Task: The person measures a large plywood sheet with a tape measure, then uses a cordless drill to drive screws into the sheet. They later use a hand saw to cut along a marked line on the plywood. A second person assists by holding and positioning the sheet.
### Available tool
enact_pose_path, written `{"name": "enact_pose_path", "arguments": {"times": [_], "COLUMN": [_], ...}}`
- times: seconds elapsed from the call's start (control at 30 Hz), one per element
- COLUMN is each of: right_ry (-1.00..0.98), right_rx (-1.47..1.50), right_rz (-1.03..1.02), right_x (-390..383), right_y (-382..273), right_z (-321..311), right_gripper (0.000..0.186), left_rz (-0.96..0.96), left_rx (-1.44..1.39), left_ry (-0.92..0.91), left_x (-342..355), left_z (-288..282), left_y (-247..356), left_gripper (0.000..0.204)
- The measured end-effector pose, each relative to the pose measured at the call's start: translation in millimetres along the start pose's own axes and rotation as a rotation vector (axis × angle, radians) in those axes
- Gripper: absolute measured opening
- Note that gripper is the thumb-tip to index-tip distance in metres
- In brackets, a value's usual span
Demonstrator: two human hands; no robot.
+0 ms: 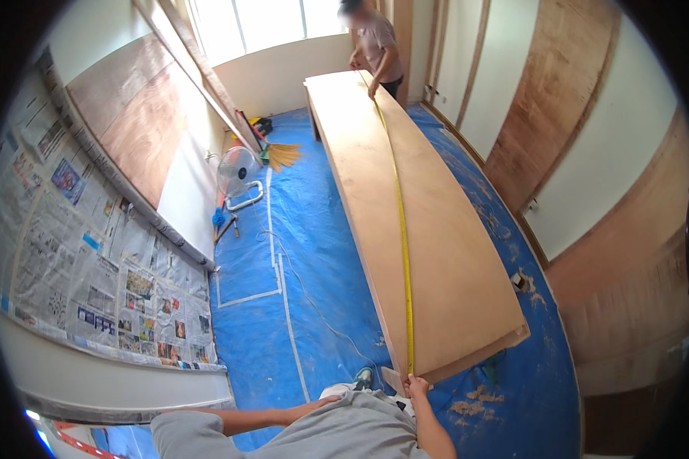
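A long yellow tape measure [403, 229] lies stretched down the length of a plywood sheet [444, 252] on a raised work surface. My right hand [416, 385] is closed on the tape's near end, at the sheet's front edge. At the far end, another person's hand [373, 90] is at the tape on the board. My left hand [323, 403] rests at my waist against my grey shirt, away from the board; its fingers are mostly hidden.
Blue sheeting [321, 268] covers the floor, with a thin cable [302, 283] running across it. A fan [239, 170] and a broom [283, 156] stand by the left wall. Sawdust [478, 402] lies right of the board. Plywood panels [555, 99] line the right wall.
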State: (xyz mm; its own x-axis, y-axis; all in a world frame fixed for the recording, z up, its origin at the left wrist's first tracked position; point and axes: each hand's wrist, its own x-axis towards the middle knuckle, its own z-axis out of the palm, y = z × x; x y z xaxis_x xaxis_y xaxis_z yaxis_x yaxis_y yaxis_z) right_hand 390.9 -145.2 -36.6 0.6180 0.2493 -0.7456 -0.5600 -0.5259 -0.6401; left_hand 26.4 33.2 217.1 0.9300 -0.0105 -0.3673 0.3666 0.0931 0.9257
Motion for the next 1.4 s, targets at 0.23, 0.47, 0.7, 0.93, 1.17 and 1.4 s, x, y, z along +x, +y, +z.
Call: {"name": "enact_pose_path", "arguments": {"times": [0.23,0.47,0.7,0.93,1.17,1.4], "right_ry": [0.182,0.181,0.084,0.034,0.010,-0.010], "right_rx": [0.026,0.159,0.188,0.108,0.155,0.067], "right_rz": [-0.186,-0.113,0.083,0.138,0.088,0.079], "right_x": [-0.2,1.6,-19.8,-22.7,-20.9,-23.8], "right_y": [0.4,-0.1,11.9,6.9,14.2,9.2], "right_z": [-4.9,-33.8,-59.5,-66.9,-67.5,-62.1], "right_gripper": [0.019,0.020,0.020,0.021,0.021,0.022], "left_rz": [-0.083,-0.155,-0.051,0.009,0.060,0.047], "left_rx": [0.005,0.023,0.071,0.173,0.170,0.197], "left_ry": [-0.012,-0.026,-0.053,-0.085,-0.062,-0.038], "left_x": [-4.9,-0.4,9.0,16.8,15.8,7.7], "left_z": [3.6,3.1,1.1,-3.1,-4.7,-3.0], "left_y": [33.5,42.1,37.5,26.6,7.7,6.5], "left_gripper": [0.090,0.091,0.090,0.094,0.097,0.098]}}
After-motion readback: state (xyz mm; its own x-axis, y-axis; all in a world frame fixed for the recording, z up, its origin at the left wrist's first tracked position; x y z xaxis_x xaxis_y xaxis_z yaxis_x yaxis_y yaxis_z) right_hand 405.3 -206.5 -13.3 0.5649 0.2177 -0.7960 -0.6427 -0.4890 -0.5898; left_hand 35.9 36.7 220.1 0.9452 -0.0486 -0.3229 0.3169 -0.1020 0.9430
